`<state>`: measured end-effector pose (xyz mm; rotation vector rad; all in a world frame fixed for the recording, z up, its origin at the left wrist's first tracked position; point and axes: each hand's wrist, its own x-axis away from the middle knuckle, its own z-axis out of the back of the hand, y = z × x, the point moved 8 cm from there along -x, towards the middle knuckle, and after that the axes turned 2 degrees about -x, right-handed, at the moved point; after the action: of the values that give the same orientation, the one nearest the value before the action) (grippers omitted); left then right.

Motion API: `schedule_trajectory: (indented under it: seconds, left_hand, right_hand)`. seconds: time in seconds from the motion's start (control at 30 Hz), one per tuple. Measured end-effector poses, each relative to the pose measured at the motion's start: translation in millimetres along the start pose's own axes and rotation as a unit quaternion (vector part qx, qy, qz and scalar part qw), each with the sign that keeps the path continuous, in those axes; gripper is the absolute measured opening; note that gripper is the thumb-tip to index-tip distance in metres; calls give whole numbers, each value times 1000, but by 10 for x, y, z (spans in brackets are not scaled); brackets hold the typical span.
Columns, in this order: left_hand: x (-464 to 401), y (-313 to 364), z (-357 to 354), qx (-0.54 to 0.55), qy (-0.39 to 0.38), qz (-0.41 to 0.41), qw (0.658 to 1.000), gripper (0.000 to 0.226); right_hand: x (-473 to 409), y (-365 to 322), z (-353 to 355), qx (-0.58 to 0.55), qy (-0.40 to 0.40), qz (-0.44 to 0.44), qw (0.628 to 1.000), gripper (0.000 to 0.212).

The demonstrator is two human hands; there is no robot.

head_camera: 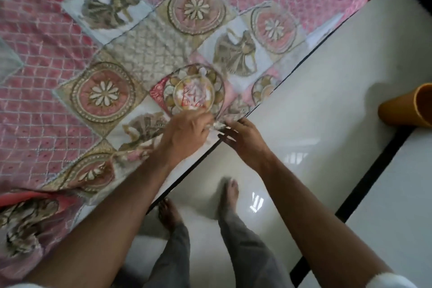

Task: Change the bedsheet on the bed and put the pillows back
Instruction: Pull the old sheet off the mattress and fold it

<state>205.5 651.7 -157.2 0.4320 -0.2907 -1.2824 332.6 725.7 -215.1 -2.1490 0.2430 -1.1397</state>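
Note:
A pink and beige patchwork bedsheet [145,54] with flower rings and elephant prints covers the bed, which fills the upper left of the head view. Its near edge runs diagonally along the dark bed frame. My left hand [184,133] grips a bunched bit of the sheet's edge at the bed side. My right hand [243,138] is just to the right of it, fingers curled on the same bunch of fabric at the frame's edge. No pillows are in view.
Glossy white floor tiles [315,105] with black strips [364,170] lie right of the bed. An orange cylindrical bin [406,110] lies at the right edge. My bare feet [228,194] stand beside the bed frame.

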Motion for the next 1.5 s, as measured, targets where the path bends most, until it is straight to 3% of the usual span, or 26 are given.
schedule_trajectory:
  seconds: [0.1, 0.2, 0.3, 0.4, 0.47, 0.5, 0.53, 0.6, 0.63, 0.7, 0.77, 0.83, 0.93, 1.0, 1.1, 1.13, 1.2, 1.27, 1.33, 1.4, 1.47, 1.5]
  left_hand:
    - [93, 50, -235, 0, -56, -100, 993, 15]
    - [208, 37, -431, -32, -86, -125, 988, 17]
    - [214, 19, -610, -13, -140, -70, 988, 8]
    - [-15, -48, -918, -7, -299, 22, 954, 10]
    - [-387, 4, -971, -1, -354, 68, 933, 24]
    - [-721, 93, -852, 26, -309, 94, 946, 26]
    - [-1124, 227, -668, 61, -212, 95, 971, 27]
    - [-1840, 599, -352, 82, -49, 41, 995, 55]
    - [-2159, 831, -328, 74, -44, 7, 996, 80]
    - [-2693, 1191, -509, 5, -116, -11, 993, 118]
    - [-3051, 1273, -670, -54, -123, 1, 991, 125]
    - [-3303, 1163, -692, -37, -69, 21, 997, 110]
    - [-3386, 923, -859, 9, -110, 10, 994, 79]
    - [-3357, 825, -977, 23, -133, -3, 991, 65]
    - [-3387, 742, -1053, 2, -129, -2, 992, 11]
    - [-3430, 653, -1096, 12, -133, 20, 991, 8]
    - [-3517, 502, -1198, 38, -163, 69, 983, 25]
    - [-3589, 379, -1340, 60, -231, 89, 967, 32]
    - [-3679, 269, -1538, 46, -344, 95, 933, 24]
    - [-3762, 262, -1700, 29, -451, 83, 888, 16]
    - [-3852, 312, -1800, 16, -521, 71, 850, 16]
    - [-3885, 334, -1824, 10, -548, 80, 833, 21]
  right_hand:
    - [-448, -103, 284, -99, 50, -31, 993, 36]
    - [-1056, -444, 727, -125, 161, -10, 979, 22]
    - [-1406, -1052, 1100, -127, 210, 46, 968, 45]
    - [-1411, -1715, 1557, -52, 216, 112, 969, 22]
    - [-1369, -1969, 1692, 76, 147, 131, 977, 12]
    - [-1324, -2001, 1732, 113, 115, 130, 978, 17]
    - [-1272, -2028, 1736, 125, 89, 122, 981, 22]
    - [-1145, -2112, 1624, 88, 44, 103, 990, 20]
    - [-1116, -2193, 1567, 70, 24, 94, 993, 17]
    - [-1140, -2296, 1520, 51, -6, 81, 995, 24]
    - [-1184, -2354, 1510, 33, -41, 62, 997, 26]
    - [-1254, -2373, 1598, 28, -68, 21, 997, 15]
    - [-1378, -2312, 1788, 31, -80, -31, 996, 35]
    - [-1488, -2249, 1917, 21, -73, -57, 995, 12]
    - [-1739, -2319, 2095, -94, -60, -77, 991, 7]
    - [-1865, -2410, 2216, -140, -30, -78, 987, 15]
    - [-2168, -2635, 2550, -193, 55, -82, 976, 23]
    - [-2476, -2891, 2892, -197, 150, -80, 966, 13]
    - [-2787, -3206, 3289, -170, 248, -72, 951, 11]
    - [-3002, -3589, 3605, -151, 317, -33, 936, 27]
    - [-3151, -3977, 3849, -157, 353, 4, 922, 46]
    - [-3234, -4134, 3992, -168, 361, 16, 917, 46]
